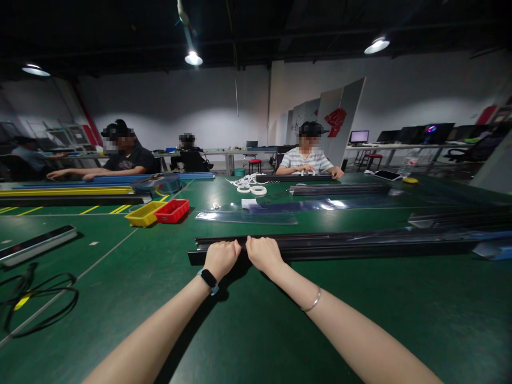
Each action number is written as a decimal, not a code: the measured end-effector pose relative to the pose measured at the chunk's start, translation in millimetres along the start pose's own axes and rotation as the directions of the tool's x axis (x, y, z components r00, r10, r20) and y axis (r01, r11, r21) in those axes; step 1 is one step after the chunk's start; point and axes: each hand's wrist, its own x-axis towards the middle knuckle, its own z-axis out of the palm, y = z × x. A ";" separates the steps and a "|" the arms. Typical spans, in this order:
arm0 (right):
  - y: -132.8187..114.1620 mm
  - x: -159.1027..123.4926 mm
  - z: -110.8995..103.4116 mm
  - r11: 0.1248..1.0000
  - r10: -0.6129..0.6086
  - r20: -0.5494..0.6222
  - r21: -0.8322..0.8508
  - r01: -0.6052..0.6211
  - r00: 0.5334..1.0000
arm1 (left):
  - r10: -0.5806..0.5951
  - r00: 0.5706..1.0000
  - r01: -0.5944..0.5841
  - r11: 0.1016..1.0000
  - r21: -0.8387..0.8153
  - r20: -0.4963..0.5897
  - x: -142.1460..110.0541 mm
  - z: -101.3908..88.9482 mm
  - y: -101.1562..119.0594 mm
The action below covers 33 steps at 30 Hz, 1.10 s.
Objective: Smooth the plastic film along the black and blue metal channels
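Note:
A long black metal profile [360, 246] lies crosswise in front of me on the green table [256, 320]. Near its left end, my left hand [222, 258] is closed with the knuckles up, and a smartwatch sits on that wrist. Close beside it, my right hand [264, 255] is also closed on the profile, with a bracelet on the forearm. The fingertips of both hands are hidden from me. Thin clear film [384, 235] seems to cover part of the profile to the right.
Beyond the profile lie clear plastic strips [248, 217], white tape rolls [258, 190] and another dark profile [340, 190]. Yellow [144, 214] and red [173, 211] bins stand left. A black cable [44, 304] coils at near left. Co-workers sit across the table.

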 end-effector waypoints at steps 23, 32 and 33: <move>2.7 5.8 1.9 1.000 -0.024 0.026 0.003 0.024 0.999 | -0.037 0.992 0.041 0.999 0.027 -0.121 -4.9 7.4 -19.5; 4.7 5.6 4.3 1.000 0.001 0.048 -0.006 -0.001 0.999 | -0.044 0.990 0.047 0.999 0.023 -0.134 -5.1 6.1 -18.6; 4.9 5.7 4.8 1.000 0.007 0.047 -0.006 -0.007 0.999 | -0.046 0.990 0.050 0.999 0.021 -0.135 -5.3 6.0 -18.4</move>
